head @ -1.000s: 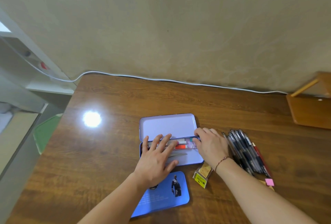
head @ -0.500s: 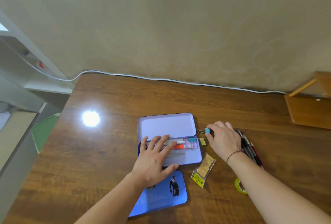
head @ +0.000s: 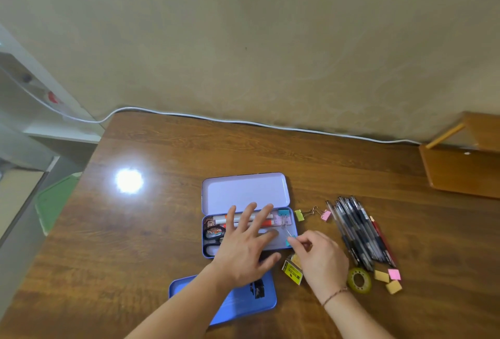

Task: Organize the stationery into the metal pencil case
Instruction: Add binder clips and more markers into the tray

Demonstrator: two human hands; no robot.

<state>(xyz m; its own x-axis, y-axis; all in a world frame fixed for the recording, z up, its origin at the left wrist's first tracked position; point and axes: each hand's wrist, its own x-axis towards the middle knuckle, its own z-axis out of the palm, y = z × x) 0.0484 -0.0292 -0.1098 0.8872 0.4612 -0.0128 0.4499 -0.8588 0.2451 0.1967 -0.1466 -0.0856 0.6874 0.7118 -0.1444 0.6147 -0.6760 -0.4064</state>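
Note:
The open lilac metal pencil case (head: 244, 192) lies mid-table with its lid flat behind it. Inside are black scissors (head: 212, 235), white and orange markers (head: 223, 220) and a teal binder clip (head: 283, 213). My left hand (head: 244, 244) rests flat, fingers spread, on the case's contents. My right hand (head: 320, 258) pinches another teal binder clip (head: 289, 242) at the case's near right corner. A yellow clip (head: 299, 215) and a pink clip (head: 326, 215) lie just right of the case. Several pens (head: 357, 230) lie farther right.
A blue tray (head: 238, 303) lies near me, partly under my left arm. A yellow box (head: 292, 273), a tape roll (head: 359, 280) and small yellow and pink erasers (head: 388, 277) sit at the right. A wooden stand (head: 462, 165) occupies the far right; a white cable (head: 243, 122) runs along the wall.
My right hand picked up a teal clip to the right of the case and brought it back to the case's near right corner. My left hand stayed on the case.

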